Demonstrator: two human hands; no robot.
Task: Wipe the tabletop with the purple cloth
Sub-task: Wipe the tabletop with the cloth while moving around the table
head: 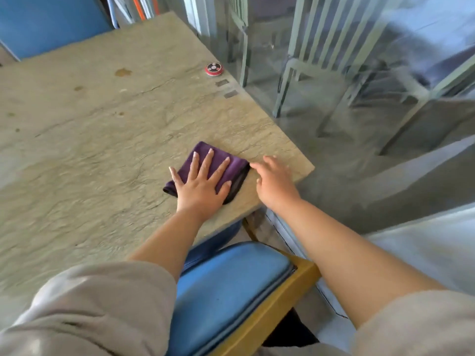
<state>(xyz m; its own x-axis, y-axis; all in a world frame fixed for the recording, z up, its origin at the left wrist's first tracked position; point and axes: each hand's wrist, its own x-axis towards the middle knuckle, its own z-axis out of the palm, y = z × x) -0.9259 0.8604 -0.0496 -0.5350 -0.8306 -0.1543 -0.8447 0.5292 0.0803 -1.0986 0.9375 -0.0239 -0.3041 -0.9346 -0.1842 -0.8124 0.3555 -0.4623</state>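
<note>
Head view shows our left hand lying flat on the purple cloth, fingers spread wide apart and pressing it down on the tabletop; it is not clamped on the cloth, only palm and pads rest on it. The cloth is folded to a small square and sits near the table corner on our right side, close to the edge. Our right hand is just beside the cloth, fingers loosely curled and a bit apart, fingertips near the cloth's dark hem, holding nothing; whether it touches the hem we cannot tell, the hand is blurred. We judge the cloth is light, soft and limp, prob. microfibre, so it will bunch or unfold if we push from one corner only. Better to keep a flat palm over the middle w/ even pressure, so the folds stay together. The stone-like top looks rough, so the cloth may drag and not slide freely. Brown spots sit far from the cloth, near a small red call button, approx. at the far edge, so most of the top is not yet wiped, we think.
</note>
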